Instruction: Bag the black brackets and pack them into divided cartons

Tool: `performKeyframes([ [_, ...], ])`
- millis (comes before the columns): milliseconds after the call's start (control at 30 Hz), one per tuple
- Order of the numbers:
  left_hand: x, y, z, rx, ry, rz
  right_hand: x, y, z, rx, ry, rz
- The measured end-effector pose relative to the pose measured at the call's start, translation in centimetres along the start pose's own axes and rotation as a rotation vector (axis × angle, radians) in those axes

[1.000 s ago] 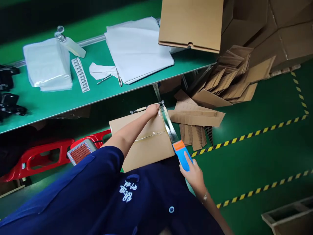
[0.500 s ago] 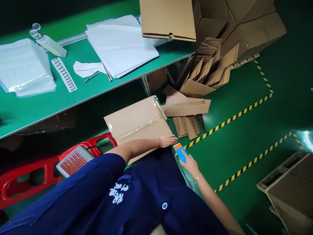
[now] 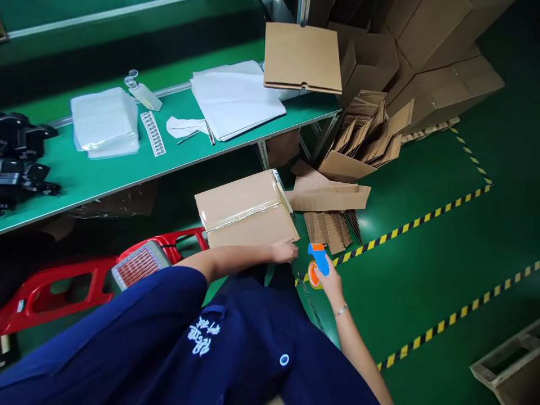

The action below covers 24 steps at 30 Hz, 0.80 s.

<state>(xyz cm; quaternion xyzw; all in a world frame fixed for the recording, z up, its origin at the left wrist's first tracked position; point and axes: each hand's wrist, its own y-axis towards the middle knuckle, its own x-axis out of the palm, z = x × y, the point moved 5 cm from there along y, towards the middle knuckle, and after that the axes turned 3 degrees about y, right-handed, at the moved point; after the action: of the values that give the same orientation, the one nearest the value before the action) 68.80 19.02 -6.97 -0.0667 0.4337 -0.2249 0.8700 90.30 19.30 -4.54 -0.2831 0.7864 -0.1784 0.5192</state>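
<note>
A cardboard box [image 3: 242,206] lies in front of my body, with shiny clear tape along its middle seam and at its right end. My left hand [image 3: 284,251] is at the box's near right corner, fingers curled over the edge; the fingertips are hidden. My right hand [image 3: 331,281] grips a blue and orange tape dispenser [image 3: 321,261], held just right of the box and apart from it. An orange-cored tape roll [image 3: 314,275] shows on the dispenser's left side.
Left of the box stands a red plastic stool [image 3: 95,275] with a grey patterned pad [image 3: 141,264]. A green table [image 3: 126,174] bears white sheets [image 3: 236,101], a bottle [image 3: 145,95] and a flat carton [image 3: 302,59]. Cardboard pieces [image 3: 329,197] lie beyond the box.
My right hand has drawn the dispenser slightly away from the box and turned it, so its roll shows. My left fingers, stretched out before, are now curled. The whole view has shifted.
</note>
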Motion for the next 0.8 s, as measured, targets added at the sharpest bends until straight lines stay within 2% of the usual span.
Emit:
performKeyframes([
  [67,-1.5,-1.2,-0.3,-0.039,-0.145,-0.008,-0.7,-3.0,-0.9,-0.107,0.059,0.155],
  [167,-4.0,-3.1,-0.8,-0.121,-0.385,0.002,-0.4,-6.4,-4.4,-0.296,0.034,0.345],
  [267,-6.0,-5.7,-1.7,-0.168,-0.560,0.007,1.3,-8.0,-9.7,-0.432,-0.044,0.430],
  [367,-7.8,-9.1,-4.8,-0.263,-0.653,0.023,3.6,-9.1,-16.2,-0.486,-0.112,0.455],
  [433,-9.8,-11.8,-8.8,-0.352,-0.685,0.041,5.4,-10.2,-20.5,-0.440,-0.169,0.415],
  [467,-11.2,-13.3,-11.6,-0.405,-0.692,0.060,6.4,-10.8,-22.4,-0.400,-0.197,0.377],
  [600,-18.5,-19.3,-25.5,-0.661,-0.645,0.202,10.6,-13.2,-27.7,-0.273,-0.236,0.189],
  [667,-21.1,-21.4,-31.8,-0.758,-0.604,0.219,12.5,-13.8,-29.5,-0.255,-0.218,0.122],
  [733,-22.3,-22.3,-36.1,-0.814,-0.557,0.196,14.0,-13.7,-31.1,-0.257,-0.200,0.099],
  [800,-22.1,-22.2,-38.4,-0.836,-0.499,0.154,14.9,-13.1,-32.5,-0.258,-0.201,0.111],
])
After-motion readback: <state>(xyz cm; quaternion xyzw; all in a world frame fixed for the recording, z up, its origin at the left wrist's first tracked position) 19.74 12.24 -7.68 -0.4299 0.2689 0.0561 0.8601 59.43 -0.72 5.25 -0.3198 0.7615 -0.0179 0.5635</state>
